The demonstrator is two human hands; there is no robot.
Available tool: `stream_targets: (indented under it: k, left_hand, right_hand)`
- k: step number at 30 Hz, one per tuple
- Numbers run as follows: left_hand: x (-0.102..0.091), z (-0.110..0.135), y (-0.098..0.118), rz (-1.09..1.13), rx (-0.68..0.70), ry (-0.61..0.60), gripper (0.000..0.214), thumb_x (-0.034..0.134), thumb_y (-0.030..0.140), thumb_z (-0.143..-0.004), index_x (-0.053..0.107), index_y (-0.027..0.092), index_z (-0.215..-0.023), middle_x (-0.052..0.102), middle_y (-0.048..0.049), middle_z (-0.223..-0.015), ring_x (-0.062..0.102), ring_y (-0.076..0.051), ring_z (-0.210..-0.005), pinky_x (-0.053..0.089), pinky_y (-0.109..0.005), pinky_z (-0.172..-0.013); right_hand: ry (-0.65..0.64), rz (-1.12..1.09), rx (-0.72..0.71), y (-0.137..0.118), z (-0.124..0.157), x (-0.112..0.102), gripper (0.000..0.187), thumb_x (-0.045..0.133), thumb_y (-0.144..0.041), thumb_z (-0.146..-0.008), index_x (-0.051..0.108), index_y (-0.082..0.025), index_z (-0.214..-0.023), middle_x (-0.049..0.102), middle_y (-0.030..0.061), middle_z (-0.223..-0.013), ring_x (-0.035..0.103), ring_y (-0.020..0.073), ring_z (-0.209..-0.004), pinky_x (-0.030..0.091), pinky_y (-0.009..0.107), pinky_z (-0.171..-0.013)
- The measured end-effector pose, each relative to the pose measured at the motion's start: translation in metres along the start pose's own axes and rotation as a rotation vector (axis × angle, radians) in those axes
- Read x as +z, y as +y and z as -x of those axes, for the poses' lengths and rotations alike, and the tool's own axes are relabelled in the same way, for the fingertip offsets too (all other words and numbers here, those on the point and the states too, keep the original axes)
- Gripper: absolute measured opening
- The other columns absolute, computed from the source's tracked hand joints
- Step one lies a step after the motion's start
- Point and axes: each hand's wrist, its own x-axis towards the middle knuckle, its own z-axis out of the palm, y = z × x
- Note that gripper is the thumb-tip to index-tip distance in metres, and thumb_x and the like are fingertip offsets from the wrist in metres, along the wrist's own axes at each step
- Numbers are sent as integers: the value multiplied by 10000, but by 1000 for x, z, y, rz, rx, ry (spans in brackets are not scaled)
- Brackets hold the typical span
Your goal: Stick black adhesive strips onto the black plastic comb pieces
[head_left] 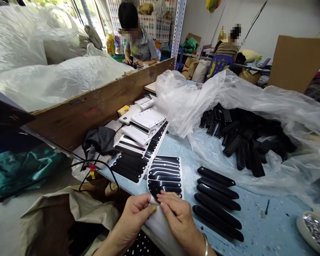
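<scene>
A white sheet of glossy black strip stickers (164,174) lies at the table's front edge, its near end bent down between my hands. My left hand (135,213) is closed, thumb and forefinger pinching the sheet's near left edge. My right hand (179,212) is closed on the near end, fingertips by the lowest black strip. Whether a strip is lifted there is hidden by my fingers. To the right, several long black plastic pieces (217,209) lie side by side; the farthest shows a ribbed face, the others smooth ones.
More sticker sheets (130,166) and white papers (149,117) are stacked left, against a wooden board (101,103). Clear plastic (181,103) surrounds a heap of black parts (245,142). A bowl of small shiny pieces (316,231) stands far right. Two people sit farther back.
</scene>
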Motion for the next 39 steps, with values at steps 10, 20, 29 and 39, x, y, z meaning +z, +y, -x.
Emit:
stream_targets:
  k: [10, 20, 29, 39]
  left_hand:
    - [-15, 7, -8, 7, -106, 116, 313, 806, 406, -676, 706, 147, -821, 725, -43, -687, 660, -191, -633, 502, -250, -611]
    - [-3, 4, 19, -566, 301, 317, 373, 806, 492, -642, 716, 226, -888, 672, 8, -632, 605, -153, -520, 471, -208, -488]
    - [98, -31, 37, -34, -227, -371, 338, 759, 437, -756, 605, 143, -696, 647, -20, -521, 521, -78, -336, 259, -157, -380]
    - [116, -58, 41, -21, -281, -339, 323, 771, 429, -740, 603, 155, -704, 674, -29, -571, 541, -101, -367, 354, -193, -393]
  right_hand:
    - [444, -528, 375, -23, -27, -41, 336, 578, -444, -923, 635, -154, -762, 655, 26, -661, 615, 141, -517, 510, 258, -513]
    - [304, 229, 39, -40, 20, -105, 109, 618, -247, -902, 721, -211, -901, 604, -4, -666, 584, 125, -549, 481, 211, -500]
    - [302, 530, -287, -10, 48, -96, 214, 608, -242, -878, 656, -166, -1071, 669, 52, -751, 636, 173, -612, 540, 267, -547]
    - [340, 823, -356, -1, 67, -146, 295, 534, -98, -893, 595, -115, -1181, 684, 90, -756, 625, 206, -633, 552, 324, -548]
